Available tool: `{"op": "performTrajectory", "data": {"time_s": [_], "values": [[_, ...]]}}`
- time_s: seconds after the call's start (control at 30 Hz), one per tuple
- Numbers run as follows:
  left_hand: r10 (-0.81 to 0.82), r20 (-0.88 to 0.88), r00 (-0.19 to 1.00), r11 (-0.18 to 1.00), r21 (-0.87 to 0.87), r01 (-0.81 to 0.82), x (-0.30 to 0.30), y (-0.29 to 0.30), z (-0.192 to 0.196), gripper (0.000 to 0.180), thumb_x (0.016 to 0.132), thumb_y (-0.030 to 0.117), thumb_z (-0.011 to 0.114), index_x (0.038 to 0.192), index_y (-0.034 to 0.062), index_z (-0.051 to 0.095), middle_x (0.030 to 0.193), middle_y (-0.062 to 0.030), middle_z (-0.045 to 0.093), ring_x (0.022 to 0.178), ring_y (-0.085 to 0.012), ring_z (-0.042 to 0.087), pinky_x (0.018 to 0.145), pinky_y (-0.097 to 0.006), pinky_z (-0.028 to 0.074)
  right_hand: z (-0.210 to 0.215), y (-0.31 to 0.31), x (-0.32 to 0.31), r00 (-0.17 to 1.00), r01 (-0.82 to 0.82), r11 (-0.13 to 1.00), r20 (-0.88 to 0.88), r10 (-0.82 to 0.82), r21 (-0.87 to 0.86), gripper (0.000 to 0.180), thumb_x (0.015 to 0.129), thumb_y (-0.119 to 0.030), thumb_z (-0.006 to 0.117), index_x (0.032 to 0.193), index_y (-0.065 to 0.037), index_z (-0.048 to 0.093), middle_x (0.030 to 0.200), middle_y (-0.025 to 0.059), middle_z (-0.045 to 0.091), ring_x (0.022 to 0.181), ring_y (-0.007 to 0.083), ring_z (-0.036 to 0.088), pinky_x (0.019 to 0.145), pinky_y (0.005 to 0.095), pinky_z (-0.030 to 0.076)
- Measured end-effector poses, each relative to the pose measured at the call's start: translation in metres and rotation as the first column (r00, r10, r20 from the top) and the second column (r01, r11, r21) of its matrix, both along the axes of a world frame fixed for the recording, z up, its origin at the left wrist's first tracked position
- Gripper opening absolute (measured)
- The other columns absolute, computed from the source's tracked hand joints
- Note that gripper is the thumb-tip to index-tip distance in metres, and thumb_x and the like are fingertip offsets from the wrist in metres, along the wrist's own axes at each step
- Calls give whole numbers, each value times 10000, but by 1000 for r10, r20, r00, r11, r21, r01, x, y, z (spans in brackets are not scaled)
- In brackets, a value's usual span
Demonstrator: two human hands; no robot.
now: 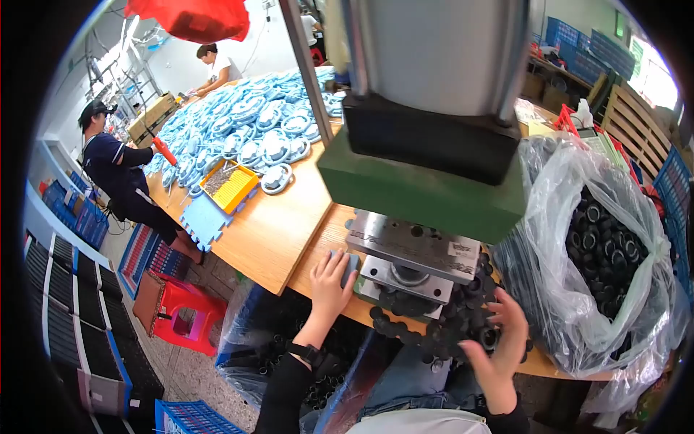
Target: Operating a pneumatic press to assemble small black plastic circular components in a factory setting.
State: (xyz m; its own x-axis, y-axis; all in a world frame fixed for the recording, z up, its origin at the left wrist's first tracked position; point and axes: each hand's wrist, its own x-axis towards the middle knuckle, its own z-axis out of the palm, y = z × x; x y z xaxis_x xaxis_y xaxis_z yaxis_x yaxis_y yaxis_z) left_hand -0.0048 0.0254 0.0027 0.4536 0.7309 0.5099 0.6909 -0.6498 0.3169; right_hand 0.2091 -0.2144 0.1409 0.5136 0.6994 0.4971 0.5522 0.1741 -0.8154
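My left hand (329,289) lies on the wooden table with its fingers stretched out, touching a small grey-blue block (350,268) beside the press. My right hand (504,347) is held open, thumb and fingers apart, next to a heap of small black round parts (457,322). Between and beyond my hands stands the press, with a green block (426,189) above a steel upper die plate (412,244). Below that sits a lower steel die (406,280) with a round dark piece at its middle. Whether anything small touches my right fingertips, I cannot tell.
A clear plastic bag (538,289) of black ring-shaped parts stands at right. Light-blue oval parts (253,108) cover the far table near a yellow tray (230,186). A lined bin (249,325) sits below left, by a red stool (189,307). Two people work at left.
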Motion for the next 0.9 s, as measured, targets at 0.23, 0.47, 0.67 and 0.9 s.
{"op": "performTrajectory", "data": {"time_s": [0.23, 0.47, 0.67, 0.9], "values": [[-111, 87, 990, 994, -5, 112, 12, 0, 4, 326, 873, 162, 578, 1160, 9, 599, 1234, -151, 569, 1234, -351, 450, 1034, -481, 302, -10, -91, 124, 830, 547, 837, 139, -540, -14, 319, 832, -60, 599, 1146, -4, 574, 1132, 94, 601, 975, 193, 557, 834, 298, 420], [-173, 466, 868, 984, 116, 134, 47, -67, 69, 385, 833, 71, 613, 1181, -69, 525, 1171, -220, 562, 1079, -384, 534, 957, -435, 403, -39, -41, 287, 794, 553, 815, 407, -452, -173, 177, 835, -153, 620, 921, 1, 632, 928, 181, 631, 910, 346, 599, 795, 413, 472], [-20, 632, 775, 915, -300, 269, 104, -63, 102, 502, 777, 34, 664, 1221, -82, 461, 1180, -196, 538, 1093, -291, 514, 999, -384, 352, -80, 25, 388, 573, 768, 597, 662, -483, -230, 509, 699, -238, 762, 1112, -53, 530, 1063, 137, 564, 984, 339, 562, 820, 457, 466], [-34, 415, 909, 998, -40, 55, 106, -75, 93, 457, 791, 71, 689, 1183, -75, 504, 1127, -199, 567, 1060, -283, 532, 955, -365, 384, -76, 40, 389, 600, 788, 537, 567, -564, -301, 545, 717, -234, 753, 1187, -86, 520, 1085, 150, 534, 1032, 331, 539, 826, 433, 437]]}}
